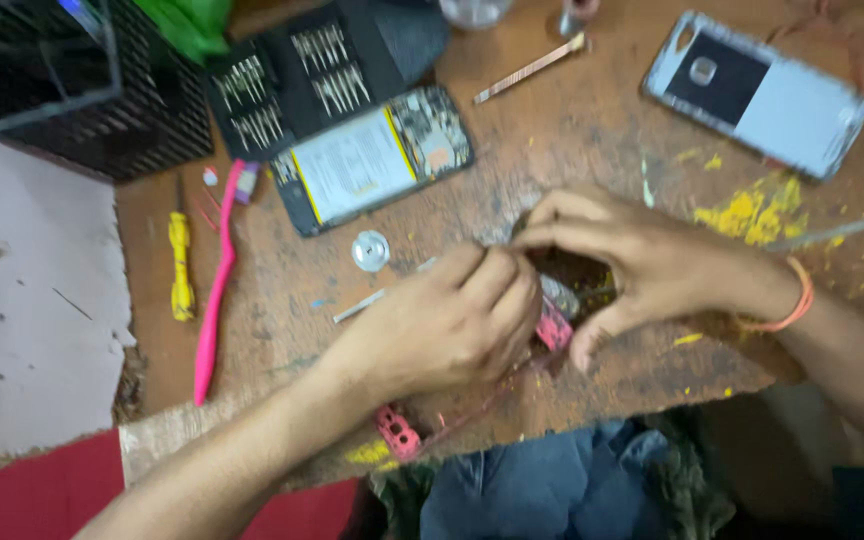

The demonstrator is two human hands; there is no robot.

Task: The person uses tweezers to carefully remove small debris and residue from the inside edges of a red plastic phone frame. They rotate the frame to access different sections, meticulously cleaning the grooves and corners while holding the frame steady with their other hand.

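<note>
While my left hand (pixel 452 320) curls closed over a pink-edged part (pixel 554 326) at the bench's (pixel 592 130) six o'clock, my right hand (pixel 642 265) pinches it; opened phone (pixel 372 160) lies at eleven o'clock.

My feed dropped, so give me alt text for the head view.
Both hands meet over a worn wooden table: the left hand and right hand pinch a small pink part, mostly hidden. Behind lie an opened phone, a bit set, a pink toothbrush and a phone back.
</note>
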